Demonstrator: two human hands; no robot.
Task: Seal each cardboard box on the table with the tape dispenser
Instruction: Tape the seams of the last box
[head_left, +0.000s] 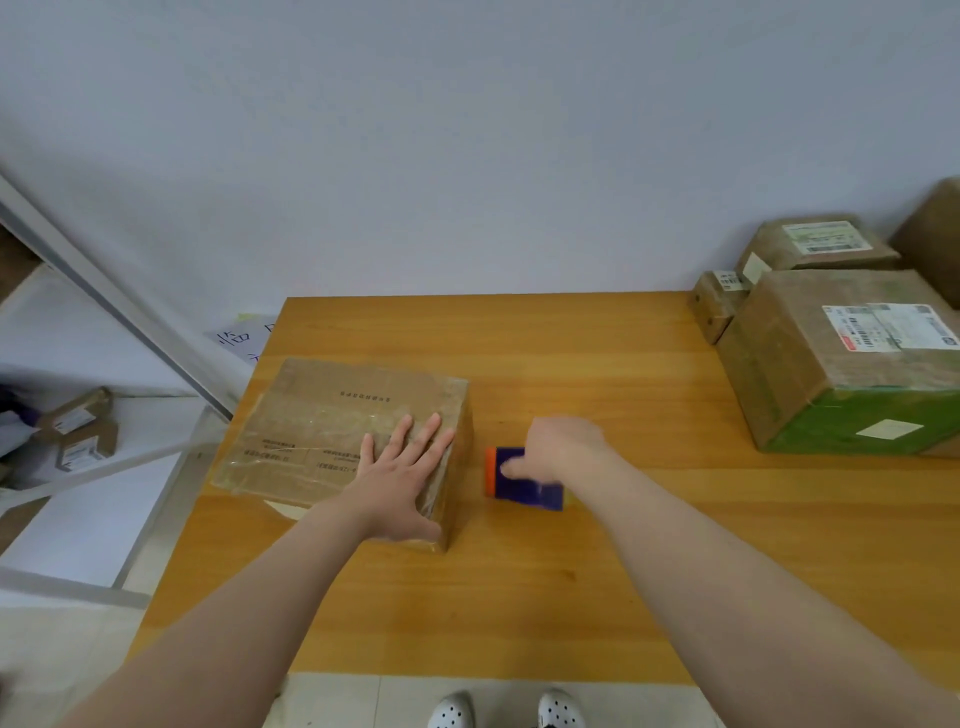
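A flat cardboard box (322, 426) covered in clear tape lies on the left part of the wooden table (519, 571). My left hand (405, 467) presses flat on the box's near right corner, fingers spread. Just right of the box is the blue tape dispenser (524, 486) with an orange end. My right hand (558, 449) grips it from above, thumb along its side; the view here is blurred.
Several taped cardboard boxes with shipping labels (841, 353) are stacked at the table's right back corner. A white metal shelf (104, 312) with small boxes (83, 426) stands to the left. A plain wall rises behind the table. My shoes (509, 709) show below the table's front edge.
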